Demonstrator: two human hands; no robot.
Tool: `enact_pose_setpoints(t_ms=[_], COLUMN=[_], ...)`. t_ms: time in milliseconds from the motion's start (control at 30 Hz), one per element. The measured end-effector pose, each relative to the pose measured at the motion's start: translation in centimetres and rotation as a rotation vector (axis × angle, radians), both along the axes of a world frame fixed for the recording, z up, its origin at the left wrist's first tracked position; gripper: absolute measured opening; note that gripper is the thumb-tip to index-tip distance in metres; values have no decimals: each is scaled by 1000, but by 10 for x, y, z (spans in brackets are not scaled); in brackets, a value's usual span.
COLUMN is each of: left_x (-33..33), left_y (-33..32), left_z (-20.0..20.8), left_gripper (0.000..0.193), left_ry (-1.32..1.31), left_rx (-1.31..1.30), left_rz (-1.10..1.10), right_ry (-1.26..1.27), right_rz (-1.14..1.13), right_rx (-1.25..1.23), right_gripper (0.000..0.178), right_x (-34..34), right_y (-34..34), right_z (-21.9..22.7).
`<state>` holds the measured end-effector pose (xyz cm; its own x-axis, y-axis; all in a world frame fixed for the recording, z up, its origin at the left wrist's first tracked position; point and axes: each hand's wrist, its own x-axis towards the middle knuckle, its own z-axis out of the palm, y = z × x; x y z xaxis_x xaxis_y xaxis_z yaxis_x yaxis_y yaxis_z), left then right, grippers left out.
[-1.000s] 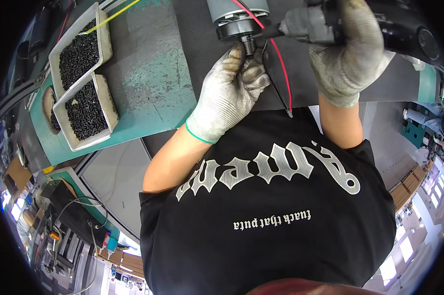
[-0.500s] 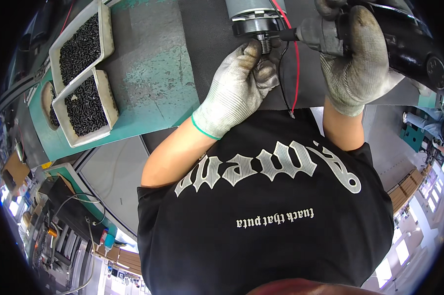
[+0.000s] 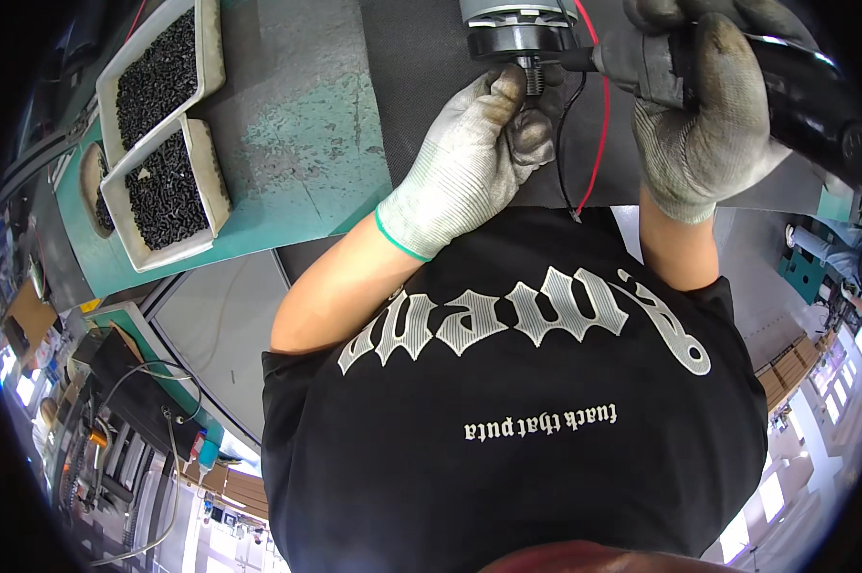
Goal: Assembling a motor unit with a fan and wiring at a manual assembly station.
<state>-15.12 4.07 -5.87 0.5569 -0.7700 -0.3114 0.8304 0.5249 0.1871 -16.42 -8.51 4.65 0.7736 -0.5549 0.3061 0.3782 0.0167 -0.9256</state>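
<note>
A silver cylindrical motor [image 3: 507, 8] with a black end cap [image 3: 519, 41] lies at the top middle, its ridged metal shaft [image 3: 534, 78] pointing toward me. My left hand [image 3: 469, 158], in a grey-white glove with dark-stained fingertips, is closed with thumb and fingers at that shaft. From the right, my gloved right hand [image 3: 708, 124] wraps round a black power screwdriver [image 3: 813, 113]. The driver's dark tip [image 3: 576, 60] reaches the side of the end cap beside the shaft; its contact point is too small to make out. A red wire [image 3: 603, 124] and a black wire hang from the motor.
At the left, two white trays [image 3: 216, 205] hold many small black screws, next to a round dish [image 3: 89, 186]. They stand on a worn green bench top [image 3: 297, 153]; a dark mat [image 3: 407, 57] lies under the motor. A person's legs [image 3: 822, 244] show far right.
The motor, both hands and the screwdriver appear slightly farther right and up in the picture, as do the wires. Both grips look the same, and the driver tip stays beside the shaft.
</note>
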Motion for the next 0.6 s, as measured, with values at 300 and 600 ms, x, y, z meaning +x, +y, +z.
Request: enact_pose_setpoints(t_ms=[300, 600], left_x=[-1, -3], left_y=[-12, 7], left_z=[34, 18], left_gripper=[20, 26], left_ry=[-408, -1166], left_rx=[691, 1032], left_rz=[-52, 59], right_ry=[-108, -48], right_rz=[-21, -235], right_rx=[42, -209], right_gripper=[29, 29], right_x=[-12, -31], right_y=[-83, -145], right_z=[2, -51])
